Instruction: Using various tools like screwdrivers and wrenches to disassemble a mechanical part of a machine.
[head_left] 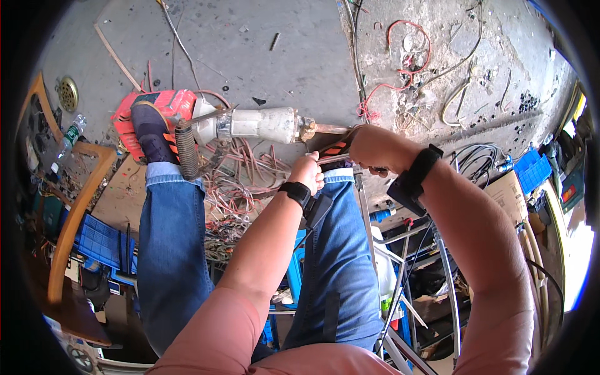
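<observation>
A red and grey demolition hammer (262, 124) lies on the floor under my left shoe (152, 131), its steel bit (331, 129) pointing right. My left hand (307, 173) is closed on one end of a thin reddish cable (329, 159), just below the bit. To its right, my right hand (378, 149) is closed beside the bit's end, over my right shoe. The cable runs into this hand, whose fingers are partly hidden. A dark band with a flat box sits on each wrist.
Stripped wires (250, 175) lie heaped between my legs. A wooden chair (78, 206) and a plastic bottle (72, 136) are at left. Red wire (428, 47) curls on the floor at upper right. Blue crates (532, 170) and a metal frame (447, 275) stand at right.
</observation>
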A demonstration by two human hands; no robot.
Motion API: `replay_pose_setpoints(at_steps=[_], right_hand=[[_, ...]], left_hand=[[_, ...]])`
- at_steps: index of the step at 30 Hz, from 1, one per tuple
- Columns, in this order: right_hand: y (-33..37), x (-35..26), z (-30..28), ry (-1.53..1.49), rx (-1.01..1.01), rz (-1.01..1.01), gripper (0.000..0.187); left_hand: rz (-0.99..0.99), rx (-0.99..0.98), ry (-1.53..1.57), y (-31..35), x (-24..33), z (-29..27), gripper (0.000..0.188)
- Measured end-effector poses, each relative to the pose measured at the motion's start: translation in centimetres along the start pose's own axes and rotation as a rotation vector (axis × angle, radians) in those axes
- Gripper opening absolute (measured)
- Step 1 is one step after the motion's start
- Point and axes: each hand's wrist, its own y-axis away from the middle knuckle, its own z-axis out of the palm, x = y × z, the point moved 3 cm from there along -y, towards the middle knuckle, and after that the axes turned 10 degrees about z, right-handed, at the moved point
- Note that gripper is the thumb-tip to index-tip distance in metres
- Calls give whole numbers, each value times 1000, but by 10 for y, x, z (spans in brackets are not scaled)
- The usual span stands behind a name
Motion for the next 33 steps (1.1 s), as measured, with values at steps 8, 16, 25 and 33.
replay_pose_setpoints(at_steps=[8,16,25,33], right_hand=[[24,-26,9,587,51,-110,10],[50,-76,98,-334,235,331,21],[37,-91,180,-831,288,593,34],[-97,-174,286,-1717,230,718,30]], left_hand=[[70,-38,-45,-9,-10,-11,22],[229,-162,-140,-28,-35,-55,30],[257,-138,-1057,-24,-1,-72,33],[581,-14,-1423,-19,47,-115,31]])
